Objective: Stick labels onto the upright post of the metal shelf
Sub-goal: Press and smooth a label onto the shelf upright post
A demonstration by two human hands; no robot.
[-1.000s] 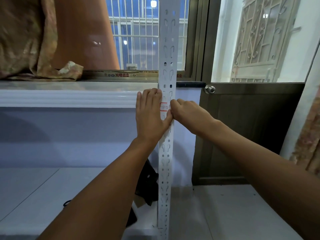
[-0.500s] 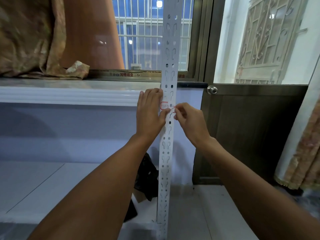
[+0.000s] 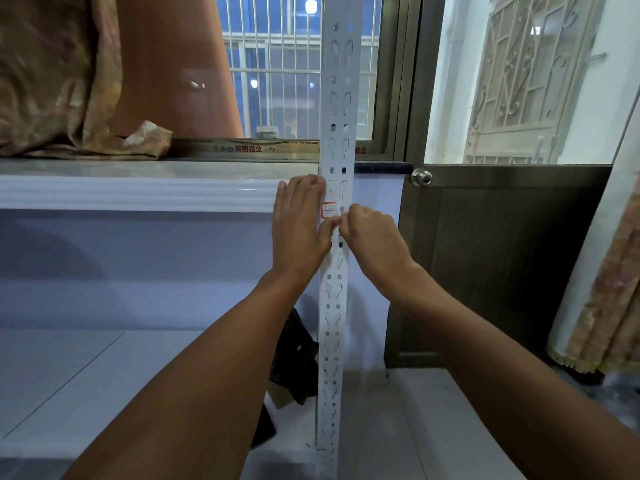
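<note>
A white perforated metal post [image 3: 337,98] stands upright in the middle of the view, running from the top edge down to the floor. A small white label with a red border [image 3: 331,211] is stuck on the post at about sill height. My left hand [image 3: 300,227] lies flat against the post's left edge, its thumb pressing just below the label. My right hand [image 3: 372,237] is curled at the post's right edge, fingertips pinching at the label's lower right corner. Part of the label is hidden by my fingers.
A white window sill [image 3: 138,188] runs left of the post, with a brown patterned curtain [image 3: 52,74] bunched on it. A dark door [image 3: 502,258] with a round knob [image 3: 421,176] is at right. A black bag [image 3: 294,355] lies on the tiled floor behind the post.
My right hand has slid down and curled tighter at the label's lower right, and the label now shows more fully. The left hand stays pressed on the post.
</note>
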